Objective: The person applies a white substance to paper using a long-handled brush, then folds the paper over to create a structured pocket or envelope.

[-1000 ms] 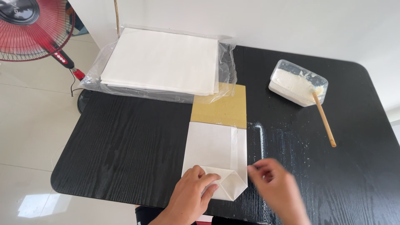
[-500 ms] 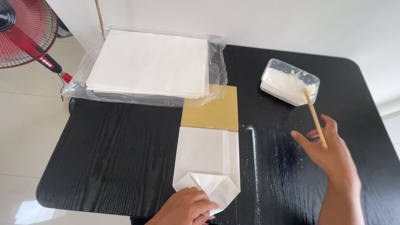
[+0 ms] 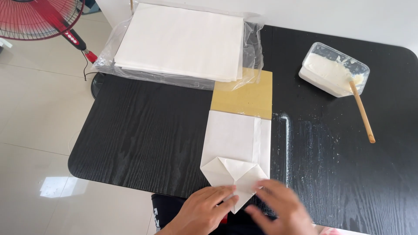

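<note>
The folded white paper bag (image 3: 237,150) lies lengthwise away from the person on the black counter (image 3: 143,135); left hand (image 3: 204,211) fingers press flat on its near folded point, right hand (image 3: 281,209) loose just beside.

table (image 3: 143,130): matt grained wood | bag (image 3: 237,152): smooth paper | tub (image 3: 334,69): clear plastic

A white folded paper bag (image 3: 237,150) lies flat on the black table's near edge, its bottom end creased into triangular flaps pointing toward the viewer.
</note>
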